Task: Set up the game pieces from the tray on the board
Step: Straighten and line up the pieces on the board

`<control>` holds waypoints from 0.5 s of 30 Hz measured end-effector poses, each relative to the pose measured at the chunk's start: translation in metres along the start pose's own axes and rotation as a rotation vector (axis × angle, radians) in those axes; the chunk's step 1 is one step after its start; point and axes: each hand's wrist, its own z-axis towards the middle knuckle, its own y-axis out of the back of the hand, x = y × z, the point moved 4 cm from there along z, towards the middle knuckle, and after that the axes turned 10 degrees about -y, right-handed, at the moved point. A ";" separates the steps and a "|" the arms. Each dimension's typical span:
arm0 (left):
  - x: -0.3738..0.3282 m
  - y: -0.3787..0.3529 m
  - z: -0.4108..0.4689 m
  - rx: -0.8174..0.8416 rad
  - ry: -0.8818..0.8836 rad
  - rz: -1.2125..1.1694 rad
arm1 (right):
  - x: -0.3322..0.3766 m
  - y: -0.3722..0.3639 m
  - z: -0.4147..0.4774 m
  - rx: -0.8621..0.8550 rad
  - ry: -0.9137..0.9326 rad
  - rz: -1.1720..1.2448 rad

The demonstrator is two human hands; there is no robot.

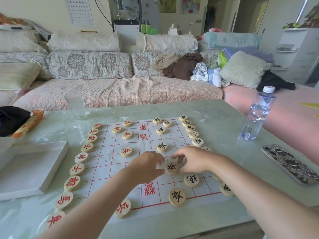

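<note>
A white paper board (120, 163) with red lines is laid on a pale green table (224, 118). Red-marked discs are lined along its left edge, black-marked discs along its right. A black-marked disc (172, 168) near the middle is touched by the right hand (191, 161); the left hand (146, 167) is curled just beside it, possibly over another piece. A white tray (32, 168) is seen at left.

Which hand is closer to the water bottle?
Right. The right hand is on the board's black-piece side, the same side as the water bottle, though well short of it. The left hand sits further left, mid-board.
</note>
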 end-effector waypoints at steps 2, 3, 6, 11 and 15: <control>-0.004 -0.003 -0.001 0.015 -0.005 0.002 | -0.002 -0.003 -0.001 -0.027 -0.009 0.014; -0.006 -0.004 -0.001 0.017 -0.009 0.004 | -0.003 -0.005 -0.002 -0.042 -0.010 0.026; -0.011 -0.006 0.001 0.012 -0.028 0.010 | 0.001 -0.008 -0.005 -0.082 -0.010 0.017; -0.008 -0.008 0.001 -0.005 0.000 0.019 | 0.008 -0.008 -0.007 -0.127 -0.005 -0.039; -0.005 -0.008 0.000 -0.009 0.021 0.018 | 0.009 -0.009 -0.004 -0.136 -0.008 -0.040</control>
